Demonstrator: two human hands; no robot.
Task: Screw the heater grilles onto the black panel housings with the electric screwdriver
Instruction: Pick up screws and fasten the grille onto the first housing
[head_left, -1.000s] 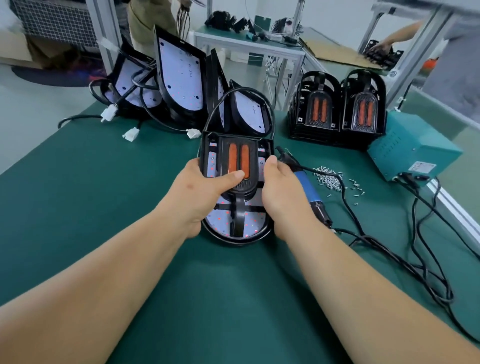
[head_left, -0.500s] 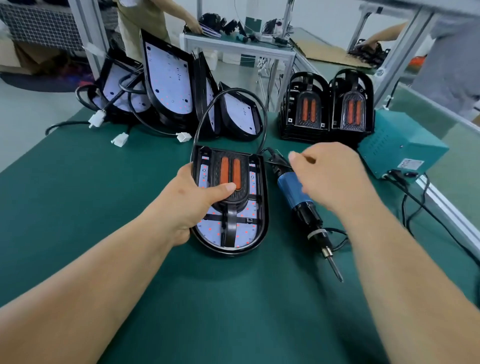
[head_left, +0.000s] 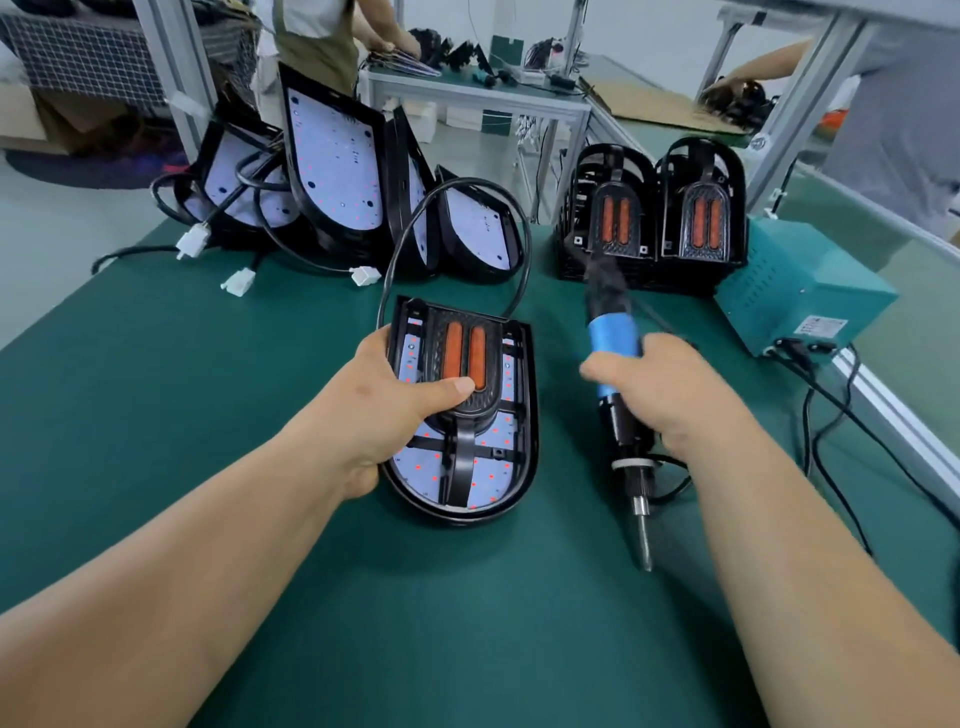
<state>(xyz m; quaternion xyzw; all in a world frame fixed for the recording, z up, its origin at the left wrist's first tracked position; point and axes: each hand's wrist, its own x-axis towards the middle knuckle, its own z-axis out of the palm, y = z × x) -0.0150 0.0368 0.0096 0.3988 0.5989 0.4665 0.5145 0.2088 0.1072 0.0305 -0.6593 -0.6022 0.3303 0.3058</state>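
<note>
Teal power box (head_left: 800, 291) at right, black grilled units (head_left: 649, 223) stacked behind, black D-shaped panel housing (head_left: 523, 415) flat on green worktop (head_left: 156, 389), rounded end nearest, left hand (head_left: 374, 400) gripping it, right hand (head_left: 670, 395) holding blue electric screwdriver (head_left: 613, 338), bit nearward.

Black panel housing (head_left: 457, 512) lies flat in our left hand (head_left: 374, 410), thumb on the orange-barred heater grille (head_left: 464, 358). Our right hand (head_left: 670, 395) grips the blue electric screwdriver (head_left: 613, 338), bit pointing toward us.

The left hand (head_left: 382, 400) holds the panel (head_left: 524, 415) flat on the green table (head_left: 156, 389), thumb on the grille (head_left: 465, 358). The right hand (head_left: 670, 395) grips the screwdriver (head_left: 615, 343), bit toward the camera. Behind stand bare panels (head_left: 337, 161), finished units (head_left: 654, 218) and a teal box (head_left: 800, 291).
</note>
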